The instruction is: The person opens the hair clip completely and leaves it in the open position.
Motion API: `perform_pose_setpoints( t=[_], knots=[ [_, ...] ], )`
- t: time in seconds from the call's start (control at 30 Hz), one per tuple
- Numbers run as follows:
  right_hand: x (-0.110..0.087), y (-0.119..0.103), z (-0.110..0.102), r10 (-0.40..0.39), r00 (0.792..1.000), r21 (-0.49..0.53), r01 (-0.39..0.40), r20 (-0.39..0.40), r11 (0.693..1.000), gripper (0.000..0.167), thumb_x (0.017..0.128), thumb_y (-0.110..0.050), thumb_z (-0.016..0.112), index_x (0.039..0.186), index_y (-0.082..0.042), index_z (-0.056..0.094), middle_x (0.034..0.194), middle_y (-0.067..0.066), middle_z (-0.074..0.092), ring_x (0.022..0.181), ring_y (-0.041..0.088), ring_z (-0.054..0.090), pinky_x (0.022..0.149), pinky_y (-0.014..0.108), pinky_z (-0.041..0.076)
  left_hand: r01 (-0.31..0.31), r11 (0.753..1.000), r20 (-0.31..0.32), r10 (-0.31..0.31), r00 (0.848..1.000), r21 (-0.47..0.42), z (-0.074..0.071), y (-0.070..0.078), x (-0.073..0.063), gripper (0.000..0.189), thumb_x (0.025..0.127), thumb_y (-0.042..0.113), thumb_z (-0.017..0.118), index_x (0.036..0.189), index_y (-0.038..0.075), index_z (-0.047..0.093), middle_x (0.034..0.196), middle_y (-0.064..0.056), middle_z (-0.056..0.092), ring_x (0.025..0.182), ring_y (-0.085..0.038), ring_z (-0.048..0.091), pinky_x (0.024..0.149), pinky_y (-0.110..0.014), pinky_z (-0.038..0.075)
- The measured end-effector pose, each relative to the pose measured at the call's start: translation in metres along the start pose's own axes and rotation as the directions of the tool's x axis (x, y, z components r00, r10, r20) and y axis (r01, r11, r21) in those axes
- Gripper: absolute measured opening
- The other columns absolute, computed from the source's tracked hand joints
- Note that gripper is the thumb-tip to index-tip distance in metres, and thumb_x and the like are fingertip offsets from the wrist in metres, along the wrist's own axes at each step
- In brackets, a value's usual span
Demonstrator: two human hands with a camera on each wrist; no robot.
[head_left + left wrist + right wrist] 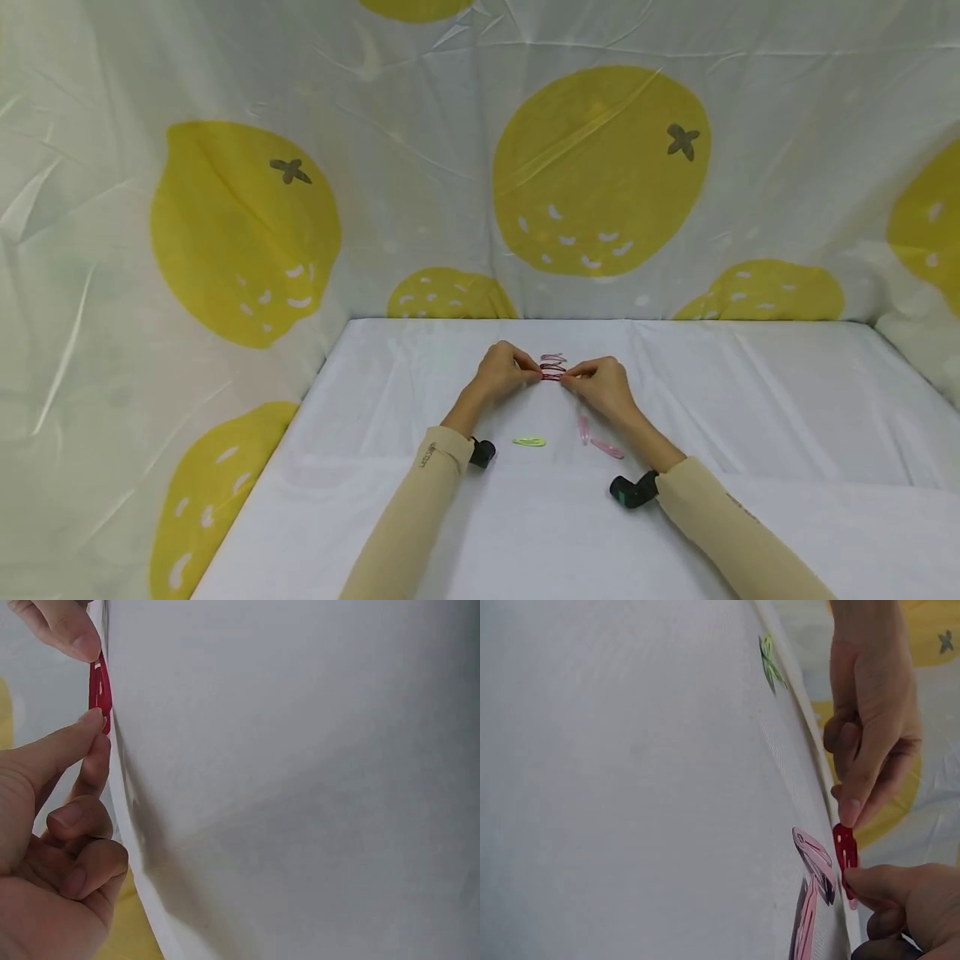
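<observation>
Head view, a bit below mid-frame: left hand [501,372] pinched one end of the red hair clip [551,377], right hand [604,388] pinched the other end. Figured the two-ended grip was for steadying something so skinny.

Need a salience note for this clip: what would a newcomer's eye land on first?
Probably the big yellow lemon print on the pale backdrop behind the table. Next, the red hair clip pinched between the left hand and right hand, near the table's far edge. After that, the yellow-green clip and two pink clips on the white cloth, nearer the person, between the forearms.
</observation>
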State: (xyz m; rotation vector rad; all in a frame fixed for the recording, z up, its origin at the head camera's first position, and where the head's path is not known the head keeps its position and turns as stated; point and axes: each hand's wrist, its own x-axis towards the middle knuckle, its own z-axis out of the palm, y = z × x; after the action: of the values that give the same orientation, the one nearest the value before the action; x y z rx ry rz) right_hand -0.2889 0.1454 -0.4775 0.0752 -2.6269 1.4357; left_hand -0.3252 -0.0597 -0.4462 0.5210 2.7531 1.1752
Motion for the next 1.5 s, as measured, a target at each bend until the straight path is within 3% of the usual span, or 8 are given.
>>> perform_pose_setpoints(
  t=[0.13,0.3,0.4,0.53,0.7,0.97,1.33,1.5],
  knots=[
    [-0.004,-0.008,-0.004,0.001,1.0,-0.034,-0.001,-0.007,0.999,0.009,0.085,-0.013,0.082,0.089,-0.005,0.084,0.06,-0.002,0.062,0.058,0.009,0.047,0.053,0.023,0.035,0.024,1.0,0.039,-0.024,0.999,-0.006,-0.012,0.001,-0.009,0.008,0.089,0.013,0.082,0.092,0.006,0.084,0.087,-0.007,0.078,0.068,-0.007,0.05,0.061,-0.018,0.039],
    [-0.019,-0.026,-0.018,-0.077,0.997,-0.071,0.077,0.002,0.995,0.006,0.086,-0.012,0.08,0.088,-0.008,0.084,0.057,-0.004,0.045,0.057,0.011,0.04,0.053,0.024,0.028,0.076,0.994,0.153,-0.064,0.986,-0.075,-0.034,0.002,-0.036,0.008,0.086,0.013,0.084,0.091,0.006,0.083,0.08,-0.001,0.074,0.069,-0.009,0.052,0.062,-0.021,0.042],
    [-0.034,-0.032,-0.021,-0.107,0.991,-0.066,0.112,0.083,0.991,0.005,0.087,-0.012,0.08,0.089,-0.009,0.084,0.056,-0.005,0.042,0.055,0.009,0.037,0.053,0.024,0.028,0.079,0.992,0.245,-0.053,0.968,-0.097,-0.038,0.0,-0.056,0.009,0.082,0.01,0.087,0.088,0.006,0.082,0.072,0.003,0.068,0.068,-0.008,0.052,0.063,-0.022,0.041],
    [-0.056,-0.033,-0.014,-0.078,0.969,-0.043,0.09,0.235,0.995,0.003,0.085,-0.013,0.083,0.088,-0.012,0.083,0.053,-0.007,0.043,0.051,0.007,0.036,0.051,0.022,0.03,0.083,0.989,0.327,-0.04,0.944,-0.12,-0.028,-0.003,-0.076,0.011,0.079,0.005,0.088,0.087,0.004,0.081,0.065,0.005,0.061,0.063,-0.006,0.05,0.062,-0.021,0.04],
    [-0.071,-0.03,0.0,-0.083,0.93,-0.041,0.104,0.357,0.994,0.006,0.082,-0.015,0.085,0.085,-0.011,0.081,0.054,-0.008,0.044,0.052,0.004,0.036,0.051,0.019,0.029,0.064,0.993,0.278,-0.035,0.96,-0.096,-0.014,-0.003,-0.084,0.008,0.079,0.003,0.087,0.079,0.002,0.079,0.06,0.007,0.058,0.059,-0.005,0.047,0.058,-0.019,0.038],
    [-0.074,-0.03,0.003,-0.097,0.92,0.015,0.099,0.38,0.995,0.008,0.088,-0.014,0.079,0.084,-0.007,0.078,0.062,-0.004,0.061,0.058,0.005,0.047,0.053,0.02,0.036,0.075,0.996,0.267,-0.058,0.962,-0.055,-0.014,0.001,-0.085,0.01,0.079,0.004,0.087,0.075,0.003,0.079,0.06,0.008,0.061,0.059,-0.005,0.049,0.057,-0.019,0.039],
    [-0.071,-0.03,0.0,-0.112,0.925,0.088,0.086,0.364,0.992,0.012,0.095,-0.019,0.073,0.088,-0.012,0.08,0.072,-0.003,0.063,0.067,0.005,0.049,0.059,0.02,0.038,0.034,0.993,0.312,0.002,0.95,-0.11,-0.008,0.009,-0.085,0.017,0.09,0.017,0.081,0.079,0.005,0.078,0.068,0.007,0.065,0.063,-0.005,0.05,0.058,-0.02,0.041],
    [-0.07,-0.032,0.0,-0.126,0.938,0.101,0.098,0.323,0.99,0.013,0.097,-0.018,0.07,0.092,-0.011,0.079,0.089,0.005,0.077,0.081,0.011,0.06,0.068,0.022,0.046,0.015,0.987,0.27,0.029,0.962,-0.159,-0.007,0.013,-0.086,0.017,0.091,0.019,0.079,0.081,0.005,0.077,0.072,0.008,0.062,0.063,-0.005,0.05,0.058,-0.02,0.04]
  ],
)
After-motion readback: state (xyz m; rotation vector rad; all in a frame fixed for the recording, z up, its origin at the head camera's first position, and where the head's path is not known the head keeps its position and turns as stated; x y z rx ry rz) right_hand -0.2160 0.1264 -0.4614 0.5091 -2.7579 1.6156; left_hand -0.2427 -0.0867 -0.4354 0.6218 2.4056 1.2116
